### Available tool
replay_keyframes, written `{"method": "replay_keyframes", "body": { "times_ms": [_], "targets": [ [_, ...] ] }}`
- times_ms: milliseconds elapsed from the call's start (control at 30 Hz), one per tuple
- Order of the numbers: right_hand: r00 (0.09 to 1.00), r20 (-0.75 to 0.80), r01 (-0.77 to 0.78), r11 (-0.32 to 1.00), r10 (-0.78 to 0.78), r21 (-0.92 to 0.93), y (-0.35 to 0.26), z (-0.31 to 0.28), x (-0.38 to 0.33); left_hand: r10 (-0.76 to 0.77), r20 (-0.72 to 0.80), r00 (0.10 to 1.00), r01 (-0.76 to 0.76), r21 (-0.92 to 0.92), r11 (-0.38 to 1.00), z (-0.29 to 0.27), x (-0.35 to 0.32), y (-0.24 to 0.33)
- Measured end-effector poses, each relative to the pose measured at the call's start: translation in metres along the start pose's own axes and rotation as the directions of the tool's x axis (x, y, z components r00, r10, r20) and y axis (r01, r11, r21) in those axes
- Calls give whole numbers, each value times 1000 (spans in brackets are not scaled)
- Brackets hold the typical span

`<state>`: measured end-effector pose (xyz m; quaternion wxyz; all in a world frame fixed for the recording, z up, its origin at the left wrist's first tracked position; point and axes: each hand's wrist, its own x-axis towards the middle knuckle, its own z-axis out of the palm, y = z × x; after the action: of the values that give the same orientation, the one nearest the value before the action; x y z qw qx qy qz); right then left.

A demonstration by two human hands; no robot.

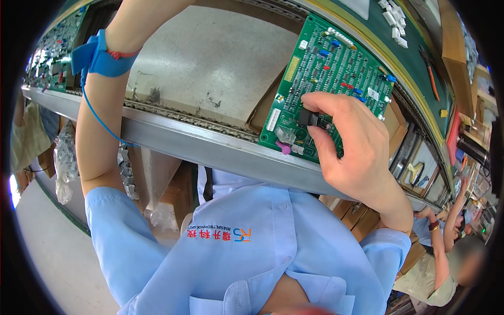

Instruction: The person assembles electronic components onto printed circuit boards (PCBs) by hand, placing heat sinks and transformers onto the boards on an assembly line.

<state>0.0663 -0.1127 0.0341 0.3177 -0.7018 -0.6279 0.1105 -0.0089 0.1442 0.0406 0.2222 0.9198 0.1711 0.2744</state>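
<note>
A green circuit board, crowded with small parts, lies across the line on the right. Over its near part, my right hand pinches a black block-shaped component between thumb and forefinger, at the board's surface. Whether the block is seated or just held there cannot be made out. Beside it sit a clear plastic part and a purple piece at the board's near edge. My left forearm, wearing a blue wrist strap with a cord, reaches past the top edge. The left hand itself is out of view.
A metal rail with a chain runs in front of me. Another populated board stands at far left. White connectors and an orange-handled tool lie on the green bench beyond. Another person works at right.
</note>
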Motion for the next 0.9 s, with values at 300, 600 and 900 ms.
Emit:
{"method": "replay_keyframes", "body": {
  "times_ms": [300, 600, 900],
  "targets": [
    [998, 15, 68, 976, -66, -208, -6, 7, 3, -50, 142, 989, 79, -208, 975, -6, 1, 0],
    [988, 150, -1, 970, 38, -244, -17, 3, 1, 87, 44, 995, -81, -125, 989, -9, -5, 2],
    [996, 77, 64, 961, -45, -269, -11, 4, 0, 25, 301, 953, 64, -281, 958, -19, -17, 31]
  ]
}}
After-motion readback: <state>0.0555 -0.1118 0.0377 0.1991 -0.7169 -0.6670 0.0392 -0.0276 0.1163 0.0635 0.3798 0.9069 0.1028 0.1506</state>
